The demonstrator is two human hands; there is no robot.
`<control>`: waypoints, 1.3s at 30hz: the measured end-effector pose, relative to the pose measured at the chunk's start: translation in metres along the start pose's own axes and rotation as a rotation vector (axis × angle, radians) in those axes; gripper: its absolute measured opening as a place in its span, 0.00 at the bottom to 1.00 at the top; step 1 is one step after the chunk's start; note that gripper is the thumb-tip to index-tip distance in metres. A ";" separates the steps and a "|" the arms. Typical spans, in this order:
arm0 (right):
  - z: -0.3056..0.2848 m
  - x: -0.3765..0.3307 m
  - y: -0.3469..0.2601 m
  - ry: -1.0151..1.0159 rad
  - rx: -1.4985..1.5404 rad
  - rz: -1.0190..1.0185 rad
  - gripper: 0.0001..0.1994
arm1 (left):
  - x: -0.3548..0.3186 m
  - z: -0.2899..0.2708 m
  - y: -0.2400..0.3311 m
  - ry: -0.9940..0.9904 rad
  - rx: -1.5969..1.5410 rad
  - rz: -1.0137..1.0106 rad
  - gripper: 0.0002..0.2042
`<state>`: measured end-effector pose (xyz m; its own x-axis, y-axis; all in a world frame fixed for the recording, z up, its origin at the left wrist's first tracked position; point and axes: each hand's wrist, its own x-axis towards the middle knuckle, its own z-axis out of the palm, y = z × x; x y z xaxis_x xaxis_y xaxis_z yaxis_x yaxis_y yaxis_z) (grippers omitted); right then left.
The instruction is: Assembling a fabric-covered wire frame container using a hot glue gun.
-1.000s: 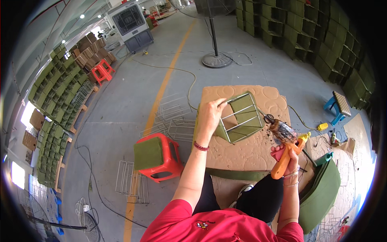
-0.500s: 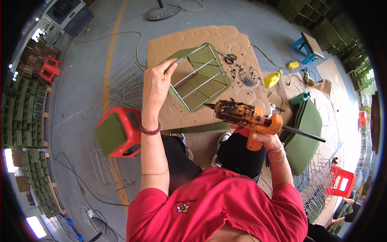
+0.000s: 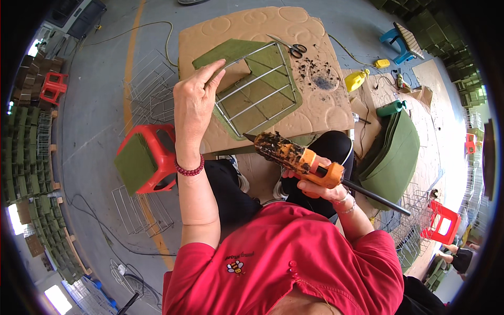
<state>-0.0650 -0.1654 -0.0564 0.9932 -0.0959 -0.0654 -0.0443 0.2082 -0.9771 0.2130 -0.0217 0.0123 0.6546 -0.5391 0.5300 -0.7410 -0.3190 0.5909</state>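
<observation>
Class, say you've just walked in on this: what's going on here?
The person's left hand holds the left side of a green-panelled wire frame over a sheet of cardboard. The right hand grips an orange, black-smeared glue gun, its tip beside the frame's near corner; whether they touch is hard to tell. Scissors lie beyond the frame.

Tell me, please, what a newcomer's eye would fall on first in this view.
Probably the orange glue gun, smeared black and held in the right grip in front of the person, its nozzle toward the green-panelled wire frame over the cardboard. Next might come the bright red stool to the left with a green pad on top, then the dark crumbs scattered right of the frame.
</observation>
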 end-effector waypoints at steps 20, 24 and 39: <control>0.010 0.005 -0.013 0.035 -0.131 0.076 0.08 | -0.004 -0.001 0.002 -0.028 0.009 0.030 0.10; 0.013 0.009 -0.017 0.002 -0.144 0.059 0.11 | -0.005 0.003 -0.004 0.022 -0.033 0.059 0.10; 0.007 0.020 -0.011 -0.006 -0.385 -0.102 0.07 | -0.005 0.001 -0.002 0.005 0.001 0.049 0.10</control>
<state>-0.0436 -0.1625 -0.0451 0.9952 -0.0915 0.0359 0.0187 -0.1819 -0.9831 0.2110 -0.0199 0.0080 0.6181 -0.5499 0.5617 -0.7725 -0.2929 0.5634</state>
